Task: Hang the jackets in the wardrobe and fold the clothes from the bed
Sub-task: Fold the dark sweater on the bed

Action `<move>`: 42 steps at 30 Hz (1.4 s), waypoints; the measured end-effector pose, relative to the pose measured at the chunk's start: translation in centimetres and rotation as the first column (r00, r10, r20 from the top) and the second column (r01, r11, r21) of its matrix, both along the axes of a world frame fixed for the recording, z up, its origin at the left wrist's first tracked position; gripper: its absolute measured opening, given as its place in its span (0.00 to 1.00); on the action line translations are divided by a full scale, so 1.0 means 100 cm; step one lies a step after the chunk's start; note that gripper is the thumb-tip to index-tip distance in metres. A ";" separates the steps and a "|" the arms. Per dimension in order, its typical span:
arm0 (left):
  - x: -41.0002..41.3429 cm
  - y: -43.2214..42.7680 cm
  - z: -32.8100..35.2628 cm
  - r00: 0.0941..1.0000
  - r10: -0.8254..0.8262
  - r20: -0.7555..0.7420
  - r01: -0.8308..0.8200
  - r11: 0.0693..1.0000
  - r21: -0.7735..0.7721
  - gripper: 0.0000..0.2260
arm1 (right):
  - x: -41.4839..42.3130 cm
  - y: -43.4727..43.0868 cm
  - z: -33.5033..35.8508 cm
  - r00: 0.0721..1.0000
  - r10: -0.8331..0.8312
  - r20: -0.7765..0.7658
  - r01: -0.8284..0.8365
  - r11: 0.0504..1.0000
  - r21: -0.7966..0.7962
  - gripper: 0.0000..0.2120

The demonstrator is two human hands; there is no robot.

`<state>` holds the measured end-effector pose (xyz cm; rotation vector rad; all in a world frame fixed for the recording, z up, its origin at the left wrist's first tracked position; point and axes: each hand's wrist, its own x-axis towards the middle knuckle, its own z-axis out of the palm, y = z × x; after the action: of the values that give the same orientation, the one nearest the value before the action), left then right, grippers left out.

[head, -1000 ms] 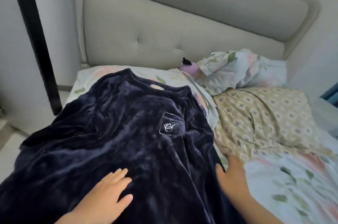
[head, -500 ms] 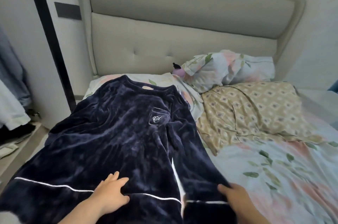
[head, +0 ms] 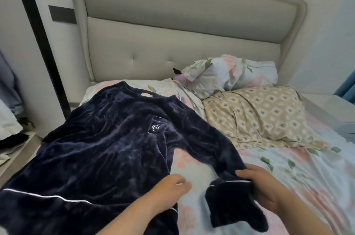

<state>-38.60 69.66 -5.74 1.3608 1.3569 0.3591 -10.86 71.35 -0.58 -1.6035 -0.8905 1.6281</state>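
Since the dark navy velvet top lies flat by the left edge of the floral-sheeted bed for folding, the right hand grips its cuff — the left hand, loosely curled, holds nothing.

Floral pillow, beige pillow and perhaps a toy lie near headboard.

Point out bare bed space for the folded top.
Bare sheet lies right of the right hand, below the beige pillow. A small patch sits between the navy top and its sleeve. Crowded: the top covers the left half.
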 end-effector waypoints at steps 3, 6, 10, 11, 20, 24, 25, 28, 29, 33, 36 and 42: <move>0.011 -0.009 0.009 0.960 0.130 0.248 -0.068 0.967 -0.244 0.19 | -0.056 -0.007 -0.005 0.993 0.119 -0.004 -0.119 0.993 0.014 0.08; 0.012 -0.018 0.004 0.898 0.267 0.350 -0.136 0.925 -0.356 0.23 | -0.094 -0.019 -0.028 0.984 0.057 -0.169 -0.072 0.994 -0.085 0.10; 0.011 -0.026 -0.008 0.936 0.283 0.211 -0.229 0.942 -0.245 0.19 | -0.104 -0.033 -0.061 0.933 -0.248 -0.262 0.206 0.962 -0.179 0.10; 0.010 -0.028 -0.010 0.928 0.306 0.213 -0.251 0.935 -0.251 0.16 | -0.100 -0.037 -0.070 0.942 -0.276 -0.189 0.252 0.957 -0.140 0.08; -0.004 -0.023 0.029 0.838 0.275 0.471 -0.162 0.950 -0.266 0.27 | -0.114 -0.048 -0.070 0.815 -0.237 -0.528 0.113 0.960 -0.256 0.20; -0.048 -0.013 0.058 0.807 0.284 0.517 -0.267 0.958 -0.109 0.22 | -0.149 -0.027 -0.046 0.776 -0.114 -0.620 0.062 0.993 -0.105 0.20; -0.064 -0.012 0.062 0.808 0.295 0.510 -0.297 0.952 -0.080 0.23 | -0.163 -0.023 -0.041 0.799 -0.081 -0.596 0.053 0.997 -0.064 0.20; -0.117 -0.016 0.056 0.784 0.396 0.478 -0.412 0.908 -0.075 0.23 | -0.206 -0.023 -0.038 0.863 -0.008 -0.505 -0.002 1.000 -0.020 0.17; -0.132 -0.019 0.048 0.774 0.446 0.450 -0.458 0.884 -0.091 0.22 | -0.217 -0.026 -0.043 0.884 0.007 -0.468 -0.021 0.999 -0.024 0.16; -0.172 -0.043 -0.006 0.828 0.558 0.058 -0.557 0.830 -0.030 0.15 | -0.235 -0.042 -0.072 0.985 0.083 -0.151 -0.096 0.992 -0.080 0.08; -0.182 -0.067 -0.051 0.834 0.521 -0.181 -0.538 0.841 -0.057 0.14 | -0.221 -0.047 -0.087 0.994 -0.013 0.109 0.015 1.000 -0.018 0.05; -0.199 -0.091 -0.078 0.753 0.519 -0.406 -0.496 0.852 0.169 0.16 | -0.190 -0.045 -0.103 0.855 0.033 0.517 0.009 0.997 -0.080 0.23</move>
<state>-58.53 60.54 -13.49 1.1259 2.1266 0.4667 -29.83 66.82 -10.86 -2.1512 -1.1121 1.2584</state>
